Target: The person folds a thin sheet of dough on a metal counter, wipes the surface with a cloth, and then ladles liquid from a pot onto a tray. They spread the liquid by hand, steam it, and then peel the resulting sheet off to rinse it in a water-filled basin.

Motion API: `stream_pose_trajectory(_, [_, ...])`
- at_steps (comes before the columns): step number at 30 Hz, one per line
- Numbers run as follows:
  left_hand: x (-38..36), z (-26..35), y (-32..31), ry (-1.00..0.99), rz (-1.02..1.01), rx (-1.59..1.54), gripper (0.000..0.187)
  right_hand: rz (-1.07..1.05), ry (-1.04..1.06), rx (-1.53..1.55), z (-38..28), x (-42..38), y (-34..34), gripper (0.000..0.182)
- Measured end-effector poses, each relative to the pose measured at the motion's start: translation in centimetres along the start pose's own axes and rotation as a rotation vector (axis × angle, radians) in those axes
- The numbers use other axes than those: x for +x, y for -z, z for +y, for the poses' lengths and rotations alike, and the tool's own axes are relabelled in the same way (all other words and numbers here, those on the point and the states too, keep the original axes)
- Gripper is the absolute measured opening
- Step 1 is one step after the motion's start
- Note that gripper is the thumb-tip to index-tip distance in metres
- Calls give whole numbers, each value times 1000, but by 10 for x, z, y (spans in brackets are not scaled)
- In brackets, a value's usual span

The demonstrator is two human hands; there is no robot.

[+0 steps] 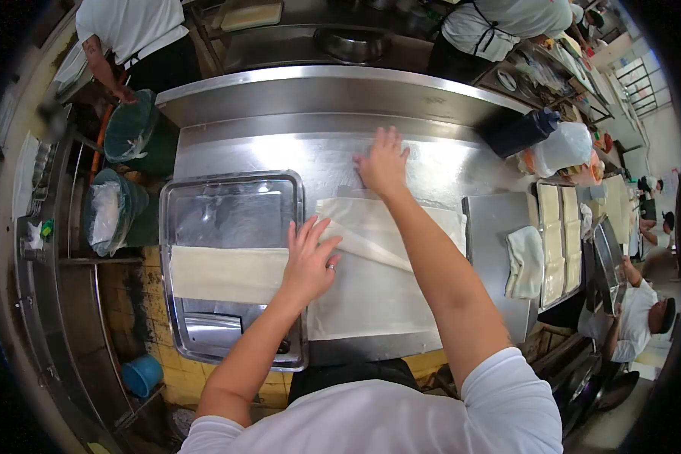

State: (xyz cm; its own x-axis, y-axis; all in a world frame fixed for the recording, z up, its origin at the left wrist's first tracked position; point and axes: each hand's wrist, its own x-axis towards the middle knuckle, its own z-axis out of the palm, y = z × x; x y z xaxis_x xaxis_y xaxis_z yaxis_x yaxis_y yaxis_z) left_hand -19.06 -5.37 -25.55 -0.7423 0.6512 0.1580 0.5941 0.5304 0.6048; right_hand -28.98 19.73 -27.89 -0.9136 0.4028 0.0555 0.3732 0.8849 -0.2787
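My left hand [310, 257] rests with fingers spread at the left end of a rolled or folded pale strip [367, 246], which looks like dough. The strip lies across a wide, thin whitish sheet [371, 306] on the steel table. Beyond the sheet's far edge, my right hand [384, 160] is open, its fingers fanned out on or just over the bare metal; contact is hard to tell. Beside my left forearm is a steel tray [227, 185] holding a flat cream-coloured dough-like piece [227, 274] and a broad metal blade [210, 330].
Right of the sheet, a folded white cloth [523, 261] lies on a metal board [492, 227]. Pale slabs [552, 250] fill a tray farther right. A dark bottle [523, 132] stands at the back right, green bins [129, 130] at left. Several people work around the table.
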Motion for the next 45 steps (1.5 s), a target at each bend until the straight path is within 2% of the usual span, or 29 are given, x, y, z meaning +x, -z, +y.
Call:
stream_pose_trajectory(1, [5,-2,1,4,-13,27,37,73,-86,95,5,3,0,86])
stream_pose_trajectory(4, [17,-10,-6,16,-42,159,32,84,-11,374,19,-26,24,72])
stream_pose_trajectory(6, [24,-21,-14,19,-60,226,28,112,60,386,27,-71,29,69])
stream_pose_trajectory(8, [31,-31,-18,-7,-91,260,24,46,157,412,39,-126,27,76])
stream_pose_trajectory(11, [39,-28,-13,-14,-13,125,21,-83,296,313,41,-184,61,88])
stream_pose_trajectory(14, [44,-5,4,-14,-47,87,17,-99,179,123,70,-200,66,99])
stream_pose_trajectory(19, [29,-17,-13,-3,-174,325,15,-26,130,206,99,-206,83,101])
stream_pose_trajectory(23, [37,-9,-10,-64,32,148,8,-79,187,202,99,-217,83,106])
stream_pose_trajectory(26, [47,18,9,-112,253,-2,10,28,117,31,114,-212,68,82])
stream_pose_trajectory(29, [42,26,22,-98,248,7,10,88,-14,-124,174,-207,49,45])
stream_pose_trajectory(32, [18,21,27,-151,156,121,11,293,-27,43,204,-226,61,19])
stream_pose_trajectory(35, [-16,35,31,-102,-20,55,9,296,44,-5,216,-256,71,14])
stream_pose_trajectory(41, [-83,52,35,-41,-352,169,8,92,104,-30,214,-344,94,18])
stream_pose_trajectory(45, [-108,84,47,86,-699,359,17,-103,125,11,210,-413,101,24])
